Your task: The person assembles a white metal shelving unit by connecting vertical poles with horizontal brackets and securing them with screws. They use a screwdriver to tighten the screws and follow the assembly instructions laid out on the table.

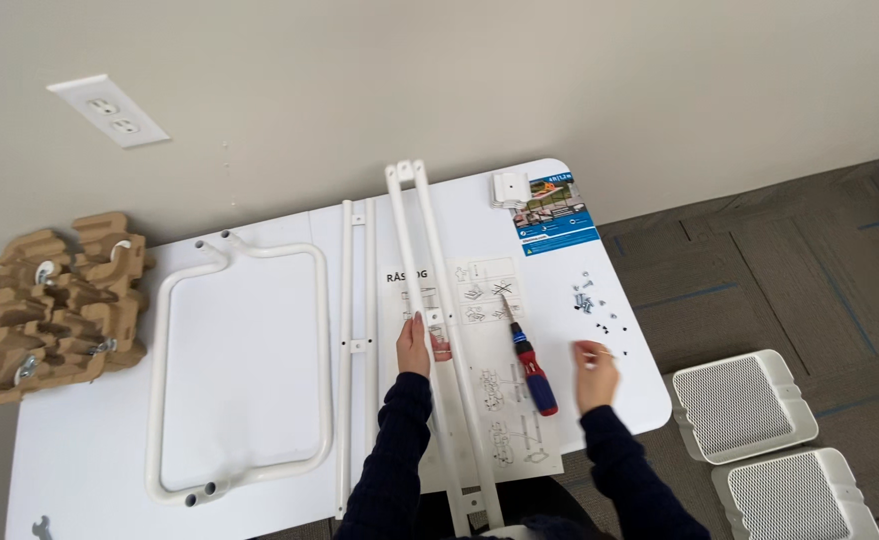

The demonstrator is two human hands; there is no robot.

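Note:
My left hand [414,346] rests on a pair of long white metal rails [421,250] that lie lengthwise over a paper instruction sheet [494,390] on the white table [89,460]. My right hand [593,370] pinches a small screw beside a scatter of several small screws [589,300] near the table's right edge. A red and blue screwdriver [531,362] lies on the sheet between my hands. Dark sleeves cover both forearms.
A second pair of white rails [356,340] and a white tubular frame loop [239,370] lie to the left. Brown cardboard packing with casters [59,305] sits at the table's left end. A coloured leaflet [554,215] lies at the back right. Two white mesh trays [744,405] rest on the carpet.

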